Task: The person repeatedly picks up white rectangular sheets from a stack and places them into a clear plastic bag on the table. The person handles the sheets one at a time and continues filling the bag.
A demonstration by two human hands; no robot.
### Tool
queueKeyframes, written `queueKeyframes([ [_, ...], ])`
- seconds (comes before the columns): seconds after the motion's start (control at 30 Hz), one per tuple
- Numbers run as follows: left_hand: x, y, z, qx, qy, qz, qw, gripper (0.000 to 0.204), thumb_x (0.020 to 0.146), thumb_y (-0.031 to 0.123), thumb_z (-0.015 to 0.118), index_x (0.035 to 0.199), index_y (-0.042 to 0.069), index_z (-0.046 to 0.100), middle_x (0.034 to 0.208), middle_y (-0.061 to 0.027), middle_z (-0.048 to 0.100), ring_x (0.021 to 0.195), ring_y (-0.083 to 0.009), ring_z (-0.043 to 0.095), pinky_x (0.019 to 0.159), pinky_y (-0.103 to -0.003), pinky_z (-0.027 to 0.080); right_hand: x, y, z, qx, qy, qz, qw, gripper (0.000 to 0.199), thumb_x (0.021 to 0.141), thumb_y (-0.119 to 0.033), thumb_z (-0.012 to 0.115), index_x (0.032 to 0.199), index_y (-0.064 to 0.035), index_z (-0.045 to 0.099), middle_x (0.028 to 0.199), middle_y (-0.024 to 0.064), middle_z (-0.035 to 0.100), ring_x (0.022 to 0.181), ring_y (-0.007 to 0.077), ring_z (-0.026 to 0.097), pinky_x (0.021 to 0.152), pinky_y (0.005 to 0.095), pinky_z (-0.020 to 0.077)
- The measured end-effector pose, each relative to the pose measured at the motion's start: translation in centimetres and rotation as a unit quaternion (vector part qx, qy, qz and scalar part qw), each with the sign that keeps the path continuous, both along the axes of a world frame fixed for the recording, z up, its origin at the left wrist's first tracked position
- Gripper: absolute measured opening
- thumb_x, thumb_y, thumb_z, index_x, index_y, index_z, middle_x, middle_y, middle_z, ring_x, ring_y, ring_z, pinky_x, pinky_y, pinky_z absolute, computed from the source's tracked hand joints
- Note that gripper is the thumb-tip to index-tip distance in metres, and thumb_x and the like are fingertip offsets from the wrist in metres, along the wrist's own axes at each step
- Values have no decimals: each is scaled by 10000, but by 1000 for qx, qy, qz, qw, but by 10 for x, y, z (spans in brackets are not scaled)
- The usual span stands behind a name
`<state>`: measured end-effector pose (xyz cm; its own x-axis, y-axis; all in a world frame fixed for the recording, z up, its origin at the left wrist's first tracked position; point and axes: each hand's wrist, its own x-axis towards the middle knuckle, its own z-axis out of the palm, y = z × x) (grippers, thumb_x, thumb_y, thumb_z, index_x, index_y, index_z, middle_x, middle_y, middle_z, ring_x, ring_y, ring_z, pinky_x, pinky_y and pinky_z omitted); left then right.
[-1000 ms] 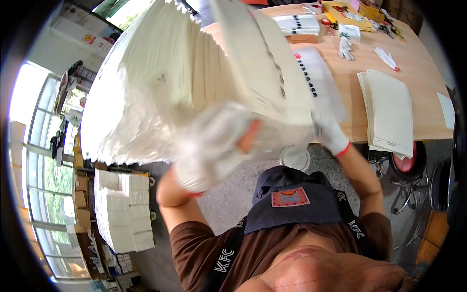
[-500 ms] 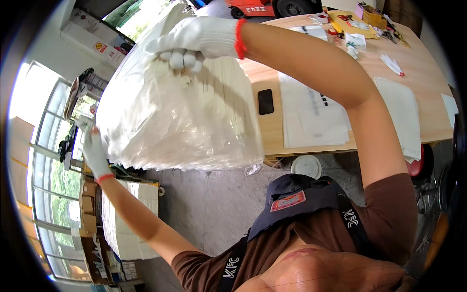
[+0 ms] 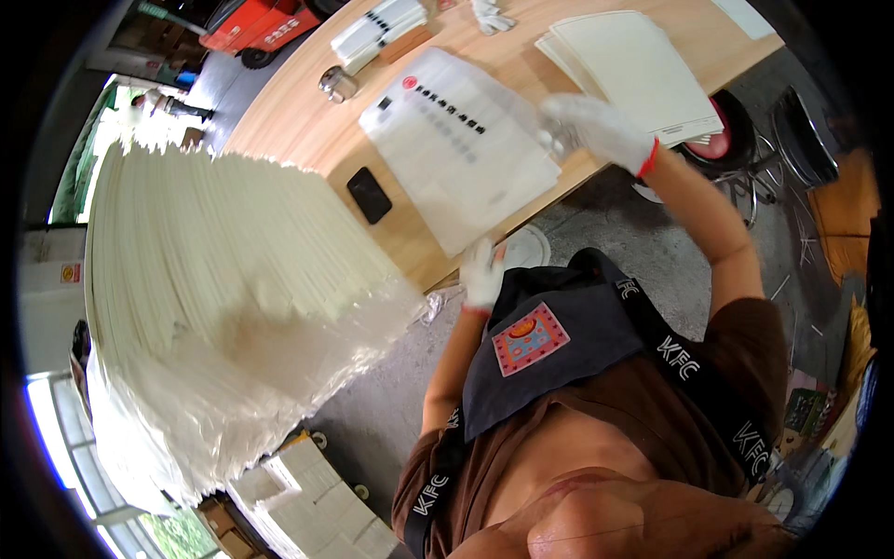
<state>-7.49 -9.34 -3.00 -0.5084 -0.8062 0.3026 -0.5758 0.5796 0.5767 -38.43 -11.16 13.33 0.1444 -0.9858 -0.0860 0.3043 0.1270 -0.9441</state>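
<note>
A flat, translucent white plastic bag (image 3: 507, 177) with dark printing lies on the wooden table, apparently with others beneath it. Over its right edge is my right hand (image 3: 601, 130), in a white knit glove with a red cuff, slightly blurred, fingers spread and holding nothing visible. My left hand (image 3: 482, 275), gloved the same way, is low beside the table's front edge, close to the bag's near corner; its fingers are apart. To the left rises a big stack of cream-white sheets (image 3: 223, 252), with clear plastic film (image 3: 242, 401) around its lower part.
A black phone (image 3: 370, 195) and a metal cup (image 3: 337, 85) rest on the wooden table (image 3: 307, 121). Pale sheets (image 3: 633, 74) lie at the right. Black stools (image 3: 803, 140) stand beyond the table edge. White bundles (image 3: 321, 503) sit low at the left. A red forklift (image 3: 256, 28) is behind.
My right hand has left the top of the sheet stack and come to the bags. My left hand has moved from the stack's far left side to the table edge. The view has turned right.
</note>
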Motion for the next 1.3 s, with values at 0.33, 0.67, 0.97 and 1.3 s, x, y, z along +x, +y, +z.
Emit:
queueKeyframes([
  [0.33,-131,-152,-8,105,-164,-30,980,131,804,249,586,831,132,638,936,-84,643,871,-283,591,752,-391,455,12,93,-103,183,-69,-89,977,304,909,-365,523,941,-68,581,831,59,649,647,105,600,576,260,507],
  [0.67,-116,-191,18,242,62,-18,968,258,914,284,528,964,43,603,839,-62,626,746,-151,593,705,-285,455,68,-73,-153,157,16,-158,975,454,852,-422,542,1021,-4,601,897,106,659,754,202,645,676,310,507],
  [0.97,-98,-222,126,325,332,-54,884,256,906,124,553,1143,53,487,1064,-149,636,583,-77,523,596,-199,466,35,-52,-129,221,265,-81,935,478,819,-474,532,977,-30,612,831,134,652,685,199,652,579,335,516],
  [1.3,-113,-188,96,383,488,-8,784,245,881,83,565,1123,66,532,1035,-105,640,558,-57,496,519,-196,440,48,-66,-134,67,346,-135,926,589,814,-571,504,1093,-55,558,895,184,650,823,269,643,666,364,508],
])
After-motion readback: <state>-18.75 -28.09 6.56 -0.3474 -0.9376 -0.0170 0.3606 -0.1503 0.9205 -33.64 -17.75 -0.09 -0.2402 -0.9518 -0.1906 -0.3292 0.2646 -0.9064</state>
